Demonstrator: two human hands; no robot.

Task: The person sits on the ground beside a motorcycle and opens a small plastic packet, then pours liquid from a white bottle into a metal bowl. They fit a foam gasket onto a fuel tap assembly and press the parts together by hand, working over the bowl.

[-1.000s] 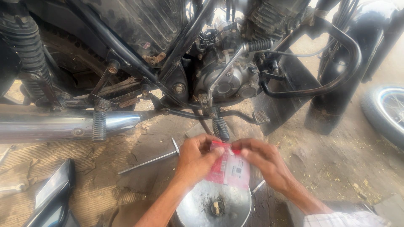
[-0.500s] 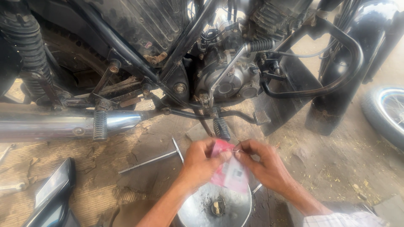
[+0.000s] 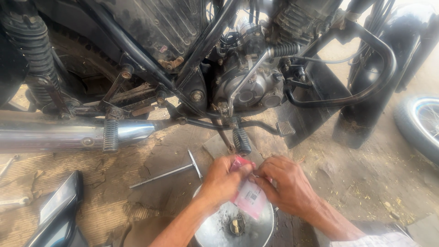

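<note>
Dusty workshop floor [image 3: 366, 183] with a worn woven mat [image 3: 55, 183] lies under a motorcycle [image 3: 228, 68], its chrome exhaust pipe [image 3: 59, 135] running along the left and a second wheel [image 3: 423, 126] showing at the right edge.

From the head camera, the left hand [image 3: 222, 183] and the right hand [image 3: 286, 185] meet over a shiny round metal cover [image 3: 219, 228] that lies on the floor. Both are closed in a pinch on a small pink and white plastic packet [image 3: 250, 197], held just above the cover, each gripping its top edge. The packet looks still sealed, so I judge the opening only started, with its contents still to come out. A T-handled wrench [image 3: 171, 171] lies untouched just left of the hands, below the footpeg [image 3: 241, 141].
</note>
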